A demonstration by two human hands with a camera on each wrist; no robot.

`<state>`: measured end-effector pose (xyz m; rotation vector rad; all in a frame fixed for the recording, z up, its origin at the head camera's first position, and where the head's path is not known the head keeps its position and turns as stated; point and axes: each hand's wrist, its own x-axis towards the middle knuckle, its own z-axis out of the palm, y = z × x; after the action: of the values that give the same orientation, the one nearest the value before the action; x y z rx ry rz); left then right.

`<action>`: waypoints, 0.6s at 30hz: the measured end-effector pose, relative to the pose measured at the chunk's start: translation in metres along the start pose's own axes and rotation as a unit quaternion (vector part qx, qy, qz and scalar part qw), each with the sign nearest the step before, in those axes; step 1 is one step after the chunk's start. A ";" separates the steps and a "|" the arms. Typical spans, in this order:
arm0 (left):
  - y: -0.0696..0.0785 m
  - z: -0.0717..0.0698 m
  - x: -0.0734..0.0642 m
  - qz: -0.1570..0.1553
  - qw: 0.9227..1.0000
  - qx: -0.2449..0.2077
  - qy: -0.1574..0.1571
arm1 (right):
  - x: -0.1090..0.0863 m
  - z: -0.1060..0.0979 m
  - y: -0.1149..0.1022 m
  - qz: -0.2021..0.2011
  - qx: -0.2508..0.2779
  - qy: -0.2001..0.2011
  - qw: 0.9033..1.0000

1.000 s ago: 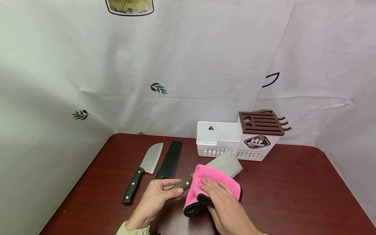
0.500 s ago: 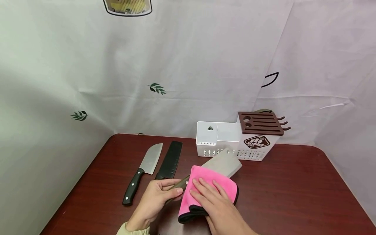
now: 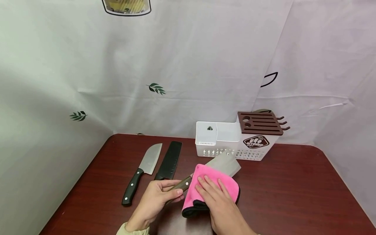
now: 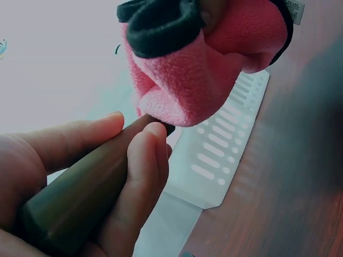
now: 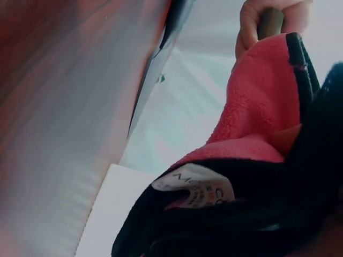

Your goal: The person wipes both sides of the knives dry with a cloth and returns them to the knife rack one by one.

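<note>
My left hand (image 3: 154, 199) grips the dark wooden handle (image 4: 80, 193) of a cleaver (image 3: 227, 164). Its broad steel blade slants up to the right, held above the table, partly hidden by a pink cloth (image 3: 211, 178) with black edging. My right hand (image 3: 223, 205) lies over the cloth with fingers extended along the blade. Under the cloth, a digit (image 5: 286, 138) presses from below in the right wrist view, so the folded cloth is pinched around the blade. Left of the hands lie a black-handled knife (image 3: 142, 174) and a black-bladed knife (image 3: 169, 161), its handle mostly hidden.
Behind the blade stands a white perforated kitchen rack (image 3: 226, 133) with a brown slotted top (image 3: 259, 123) and hooks on its right side. White curtain-like sheets (image 3: 176, 65) enclose the dark red table (image 3: 293, 186) at the back and sides.
My right hand slid the cloth down-left toward the handle, then part of the way back up-right along the blade. The left hand keeps its grip on the handle and has hardly moved.
</note>
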<state>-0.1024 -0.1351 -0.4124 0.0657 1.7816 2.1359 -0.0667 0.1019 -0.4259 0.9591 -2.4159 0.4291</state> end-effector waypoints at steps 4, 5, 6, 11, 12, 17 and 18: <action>0.000 0.000 0.000 -0.001 1.000 -0.003 -0.003 | 0.000 -0.002 0.002 0.018 -0.009 0.005 1.000; 0.000 0.000 0.000 -0.001 1.000 -0.003 -0.004 | 0.000 -0.003 0.002 0.020 -0.010 0.006 1.000; 0.000 0.000 0.000 -0.001 1.000 -0.003 -0.005 | 0.000 -0.003 0.003 0.022 -0.012 0.009 1.000; 0.000 0.000 0.000 0.001 1.000 -0.005 -0.008 | 0.000 -0.004 0.004 0.032 -0.012 0.019 0.999; 0.000 -0.001 0.000 0.002 1.000 -0.005 -0.008 | 0.000 -0.004 0.004 0.035 -0.011 0.019 0.999; 0.000 -0.001 -0.001 0.006 1.000 -0.006 -0.013 | -0.001 -0.006 0.006 0.057 0.002 0.020 0.998; 0.000 -0.001 -0.001 0.007 1.000 -0.007 -0.014 | -0.001 -0.006 0.006 0.063 0.005 0.020 0.998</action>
<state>-0.1020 -0.1367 -0.4126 0.1037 1.7566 2.1464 -0.0682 0.1097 -0.4223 0.7984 -2.4485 0.5008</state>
